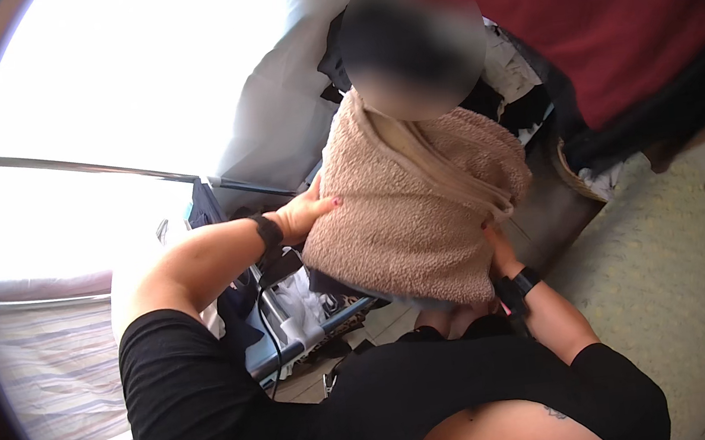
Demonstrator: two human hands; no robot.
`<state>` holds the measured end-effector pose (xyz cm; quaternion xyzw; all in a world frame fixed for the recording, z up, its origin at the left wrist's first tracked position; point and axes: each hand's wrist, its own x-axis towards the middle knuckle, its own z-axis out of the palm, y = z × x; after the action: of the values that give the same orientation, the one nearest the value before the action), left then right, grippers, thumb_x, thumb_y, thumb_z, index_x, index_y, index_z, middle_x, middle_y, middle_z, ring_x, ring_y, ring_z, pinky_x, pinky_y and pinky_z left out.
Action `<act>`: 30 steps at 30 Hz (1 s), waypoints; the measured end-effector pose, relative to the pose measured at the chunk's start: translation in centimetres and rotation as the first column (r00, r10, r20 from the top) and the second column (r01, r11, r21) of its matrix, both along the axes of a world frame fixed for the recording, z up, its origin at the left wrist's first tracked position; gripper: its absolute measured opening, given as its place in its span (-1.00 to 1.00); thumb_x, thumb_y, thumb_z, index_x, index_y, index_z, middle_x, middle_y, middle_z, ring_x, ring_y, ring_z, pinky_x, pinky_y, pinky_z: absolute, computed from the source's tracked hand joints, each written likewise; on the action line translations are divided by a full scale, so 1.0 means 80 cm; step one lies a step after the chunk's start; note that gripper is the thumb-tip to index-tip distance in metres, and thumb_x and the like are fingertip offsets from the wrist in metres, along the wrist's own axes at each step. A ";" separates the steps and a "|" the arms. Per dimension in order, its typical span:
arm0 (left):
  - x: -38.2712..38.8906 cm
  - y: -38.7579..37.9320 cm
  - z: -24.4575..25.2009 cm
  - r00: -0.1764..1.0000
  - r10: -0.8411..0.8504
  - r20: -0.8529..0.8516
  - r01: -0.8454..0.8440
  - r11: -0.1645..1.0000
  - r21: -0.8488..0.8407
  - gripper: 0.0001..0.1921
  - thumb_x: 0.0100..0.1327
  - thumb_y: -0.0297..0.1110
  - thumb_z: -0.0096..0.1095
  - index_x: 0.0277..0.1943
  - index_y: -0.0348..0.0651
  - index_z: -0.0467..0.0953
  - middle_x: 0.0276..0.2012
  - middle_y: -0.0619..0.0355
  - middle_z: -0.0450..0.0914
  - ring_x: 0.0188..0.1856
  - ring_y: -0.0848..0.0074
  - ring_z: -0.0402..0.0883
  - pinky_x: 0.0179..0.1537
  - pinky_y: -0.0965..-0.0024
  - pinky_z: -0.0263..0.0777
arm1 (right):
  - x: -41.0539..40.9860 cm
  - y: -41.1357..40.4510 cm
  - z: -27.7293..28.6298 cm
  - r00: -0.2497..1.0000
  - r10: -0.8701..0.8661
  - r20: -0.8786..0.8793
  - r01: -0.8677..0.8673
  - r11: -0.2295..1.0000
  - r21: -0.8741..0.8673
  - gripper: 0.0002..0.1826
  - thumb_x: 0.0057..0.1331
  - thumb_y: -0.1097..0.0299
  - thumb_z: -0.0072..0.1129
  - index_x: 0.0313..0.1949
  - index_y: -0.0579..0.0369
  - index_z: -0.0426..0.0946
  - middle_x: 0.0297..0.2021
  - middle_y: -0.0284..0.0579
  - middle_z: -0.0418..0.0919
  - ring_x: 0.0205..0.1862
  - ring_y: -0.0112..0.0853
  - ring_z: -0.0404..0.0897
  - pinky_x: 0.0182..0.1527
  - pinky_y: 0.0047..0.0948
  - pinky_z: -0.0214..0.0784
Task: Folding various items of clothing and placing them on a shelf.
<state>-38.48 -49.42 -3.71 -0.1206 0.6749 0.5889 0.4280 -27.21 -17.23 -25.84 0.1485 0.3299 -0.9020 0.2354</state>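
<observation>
A fluffy light-brown fleece garment or towel (393, 235) wraps the upper body of a person standing close in front of me, with its trimmed edges crossing at the chest. My left hand (303, 216) clasps its left side, thumb on the front and fingers hidden behind. At the lower right edge of the cloth is my right hand (500, 249), its fingers mostly hidden by the fabric, so its grip is unclear. Both my wrists carry black bands. The person's head is blurred.
A metal-tube rack (283, 358) with clothes stands at left, by a bright window (115, 84). A dark red and black cloth (617, 27) fills the upper right. Below it are a basket rim (572, 175) and a pale green patterned bedcover (645, 271). Floor tiles (381, 324) show between.
</observation>
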 end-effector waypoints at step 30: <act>-0.036 0.180 -0.081 0.918 -0.363 -0.159 -0.119 0.129 -0.984 0.15 0.01 0.37 0.10 0.39 -0.06 -0.47 0.28 -0.57 -0.43 0.15 -0.23 0.32 0.22 -0.18 0.01 | -0.064 -0.133 -0.073 0.991 0.100 0.092 -0.074 0.965 -0.253 -0.52 0.20 0.37 0.20 0.10 0.20 0.36 0.01 -0.15 0.46 0.07 -0.35 0.40 0.16 -0.40 0.15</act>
<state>-41.38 -35.01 -10.20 -0.2031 0.9660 -0.0266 0.1576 -32.30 -27.84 -31.64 0.1497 0.2077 -0.9162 0.3084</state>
